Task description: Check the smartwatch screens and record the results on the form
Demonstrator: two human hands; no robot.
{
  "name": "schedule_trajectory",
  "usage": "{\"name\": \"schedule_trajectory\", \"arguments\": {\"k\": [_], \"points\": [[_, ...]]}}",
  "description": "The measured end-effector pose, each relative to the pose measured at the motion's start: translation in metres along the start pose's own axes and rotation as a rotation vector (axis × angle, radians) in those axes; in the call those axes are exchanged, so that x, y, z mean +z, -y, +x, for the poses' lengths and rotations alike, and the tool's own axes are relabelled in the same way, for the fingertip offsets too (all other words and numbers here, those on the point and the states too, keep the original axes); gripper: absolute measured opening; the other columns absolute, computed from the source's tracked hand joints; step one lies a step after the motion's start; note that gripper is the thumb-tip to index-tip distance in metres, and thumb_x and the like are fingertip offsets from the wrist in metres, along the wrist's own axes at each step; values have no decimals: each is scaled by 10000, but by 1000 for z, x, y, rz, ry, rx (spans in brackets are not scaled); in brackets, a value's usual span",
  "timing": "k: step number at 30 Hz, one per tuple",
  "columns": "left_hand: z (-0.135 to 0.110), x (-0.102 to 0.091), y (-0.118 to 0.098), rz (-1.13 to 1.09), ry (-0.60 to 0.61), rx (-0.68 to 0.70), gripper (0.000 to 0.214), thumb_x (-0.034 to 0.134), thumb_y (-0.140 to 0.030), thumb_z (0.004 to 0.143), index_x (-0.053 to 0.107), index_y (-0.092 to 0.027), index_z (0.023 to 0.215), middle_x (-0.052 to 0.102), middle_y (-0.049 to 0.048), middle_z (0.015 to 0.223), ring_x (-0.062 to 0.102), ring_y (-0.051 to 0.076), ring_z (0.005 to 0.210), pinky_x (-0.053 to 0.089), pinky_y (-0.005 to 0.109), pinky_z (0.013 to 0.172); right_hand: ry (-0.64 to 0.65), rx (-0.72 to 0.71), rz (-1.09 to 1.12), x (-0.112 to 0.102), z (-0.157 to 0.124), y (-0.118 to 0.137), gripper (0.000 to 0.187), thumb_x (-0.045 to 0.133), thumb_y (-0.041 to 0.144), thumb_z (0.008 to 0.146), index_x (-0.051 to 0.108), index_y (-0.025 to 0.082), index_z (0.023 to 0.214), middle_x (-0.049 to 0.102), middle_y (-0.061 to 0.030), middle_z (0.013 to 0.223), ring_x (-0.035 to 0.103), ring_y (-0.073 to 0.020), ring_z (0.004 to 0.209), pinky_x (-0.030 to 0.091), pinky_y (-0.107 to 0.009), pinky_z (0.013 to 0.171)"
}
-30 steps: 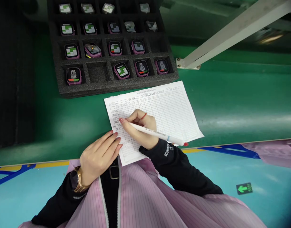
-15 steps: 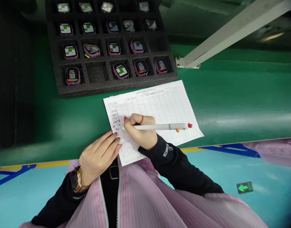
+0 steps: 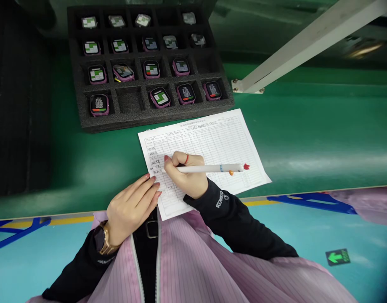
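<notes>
My right hand (image 3: pixel 189 174) is closed around a white pen (image 3: pixel 206 168) with a red tip ornament and a small orange bead at its end. The pen's writing end points at the left columns of a printed form (image 3: pixel 218 145), where handwritten entries show. My left hand (image 3: pixel 133 206) lies flat with its fingers stretched, fingertips resting on the form's lower left edge. A watch with a gold band (image 3: pixel 105 240) is on the left wrist. Beyond the form stands a black foam tray (image 3: pixel 124 122) whose compartments hold several purple-cased smartwatches (image 3: pixel 160 97), most with lit screens.
The green table (image 3: pixel 307 139) carries the tray and form. A white metal post (image 3: pixel 294 46) is bolted to it at the right. Dark stacked material (image 3: pixel 19 105) rises at the left. Below the table edge, a green arrow sign (image 3: pixel 337 256) marks the blue floor.
The view has shifted slightly, so the tray sits a little lower in the picture. The pen's ornamented end has swung slightly left; both hands stay nearly in place.
</notes>
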State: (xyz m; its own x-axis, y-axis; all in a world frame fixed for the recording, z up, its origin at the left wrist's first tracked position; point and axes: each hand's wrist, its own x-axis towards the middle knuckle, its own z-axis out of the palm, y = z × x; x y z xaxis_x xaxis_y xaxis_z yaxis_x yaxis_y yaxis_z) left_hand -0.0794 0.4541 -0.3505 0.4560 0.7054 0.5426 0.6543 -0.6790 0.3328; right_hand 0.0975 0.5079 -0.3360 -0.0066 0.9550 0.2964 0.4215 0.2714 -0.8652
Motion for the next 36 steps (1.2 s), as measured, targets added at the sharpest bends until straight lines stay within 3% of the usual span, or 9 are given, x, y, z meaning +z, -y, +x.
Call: {"name": "schedule_trajectory", "arguments": {"k": [13,26,33,36], "points": [[-1,0,-1,25,10,4,277,741,-132,879,710,-109,1154,772,59,1142,723,213,1105,596,294,900,-6,-23,-32,0,1,1,418,551,172,867,270,209,560,278,76,486,252,-63,428,285,-195,410],[-1,0,-1,13,20,-5,287,744,-121,873,708,-106,1157,771,61,1143,719,216,1115,593,298,915,9,44,3,0,1,2,431,558,209,878,273,212,555,275,73,484,251,-65,426,286,-208,413],[-1,-1,-1,15,21,-1,266,733,-119,883,708,-107,1148,772,61,1140,721,215,1111,593,301,917,7,155,116,-2,1,0,387,621,342,945,459,200,623,429,56,507,380,-82,452,323,-203,429],[0,-1,-1,16,21,0,265,729,-122,887,706,-107,1150,773,62,1139,723,215,1105,597,301,910,22,231,119,-2,1,-1,285,700,365,897,566,190,716,548,35,566,468,-96,479,369,-206,449]]}}
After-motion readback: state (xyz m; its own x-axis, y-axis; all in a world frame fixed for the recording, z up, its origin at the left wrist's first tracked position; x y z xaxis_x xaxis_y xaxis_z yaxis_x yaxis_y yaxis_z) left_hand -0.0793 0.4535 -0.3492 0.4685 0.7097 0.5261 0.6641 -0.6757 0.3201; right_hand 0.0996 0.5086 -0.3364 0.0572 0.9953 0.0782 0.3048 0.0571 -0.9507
